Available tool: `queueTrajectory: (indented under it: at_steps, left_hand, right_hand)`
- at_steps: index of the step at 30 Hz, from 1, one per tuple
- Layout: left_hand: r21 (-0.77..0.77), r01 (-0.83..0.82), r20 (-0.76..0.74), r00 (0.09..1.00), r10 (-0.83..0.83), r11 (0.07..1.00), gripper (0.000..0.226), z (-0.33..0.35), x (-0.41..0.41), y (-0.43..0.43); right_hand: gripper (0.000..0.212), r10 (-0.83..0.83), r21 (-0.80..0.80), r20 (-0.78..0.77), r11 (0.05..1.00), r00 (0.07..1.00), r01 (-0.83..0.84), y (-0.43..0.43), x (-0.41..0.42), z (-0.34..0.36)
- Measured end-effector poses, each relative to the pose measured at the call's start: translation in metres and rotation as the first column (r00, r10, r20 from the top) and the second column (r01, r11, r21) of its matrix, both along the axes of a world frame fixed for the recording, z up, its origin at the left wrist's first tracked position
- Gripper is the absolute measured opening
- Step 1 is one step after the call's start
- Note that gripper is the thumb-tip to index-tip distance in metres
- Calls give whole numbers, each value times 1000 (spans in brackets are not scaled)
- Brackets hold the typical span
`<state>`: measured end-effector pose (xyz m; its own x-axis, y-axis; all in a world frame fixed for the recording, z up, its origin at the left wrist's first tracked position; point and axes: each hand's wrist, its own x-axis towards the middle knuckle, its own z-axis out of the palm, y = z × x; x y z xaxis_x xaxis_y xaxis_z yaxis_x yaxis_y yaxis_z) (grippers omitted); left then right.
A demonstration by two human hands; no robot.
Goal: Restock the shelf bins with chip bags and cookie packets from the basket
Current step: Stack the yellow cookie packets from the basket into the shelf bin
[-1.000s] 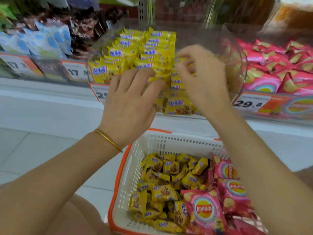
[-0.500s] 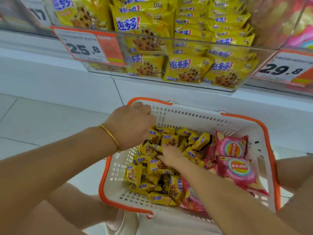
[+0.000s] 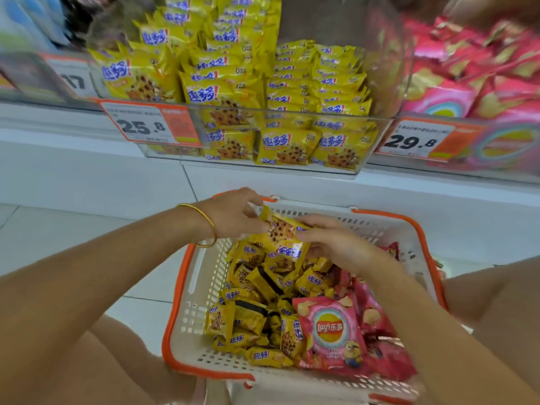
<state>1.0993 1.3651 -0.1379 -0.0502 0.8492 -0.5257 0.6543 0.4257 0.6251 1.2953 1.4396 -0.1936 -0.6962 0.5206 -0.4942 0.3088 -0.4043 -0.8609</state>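
A clutch of yellow cookie packets (image 3: 282, 233) is being held between both hands just above the far end of the basket (image 3: 187, 290). The left hand (image 3: 233, 216) is being closed on the clutch's upper left edge, with thumb and fingers pinching the wrappers. A gold bangle (image 3: 206, 219) is being worn on its wrist. The right hand (image 3: 339, 244) is being curled over the clutch's right side, so that the two hands are being kept close together with only the packets between them. The number of packets being gripped cannot be told.

In the white, orange-rimmed basket, loose cookie packets (image 3: 254, 305) are being carried in a heap at the left and middle. A pink chip bag (image 3: 333, 334) is being carried face up at the near right, among other pink bags.

Above, identical yellow packets are being displayed in stacks (image 3: 228, 92) inside a clear shelf bin (image 3: 385, 83). A price tag (image 3: 150, 125) reading 25.8 is being shown at the front left of that bin. A second price tag (image 3: 415, 140), reading 29.8, is being shown on the neighbouring bin (image 3: 496, 171), where pink chip bags (image 3: 455, 92) are being displayed, blurred.
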Motion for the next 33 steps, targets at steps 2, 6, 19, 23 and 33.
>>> queueTrajectory:
  at_steps: [2,6,19,23,33]
  left_hand:
    - [71,-8,88,996,2,997,35,15,12,0]
    - [188,-68,206,978,29,980,28,46,25,-5]
    - [723,-130,15,985,172,679,59,145,9,18]
    - [839,-20,-148,953,263,544,58,149,-9,36]
    - [504,223,-647,737,194,834,75,110,-36,53]
  right_hand:
    - [30,-57,-19,-66,998,996,56,-4,5,20]
    - [20,-12,93,-107,995,994,22,-16,17,64]
    - [49,-87,728,-189,656,978,199,14,-24,206]
    - [38,-132,847,-69,516,989,128,53,-50,228]
    - [39,-644,964,-15,194,765,183,181,-135,173]
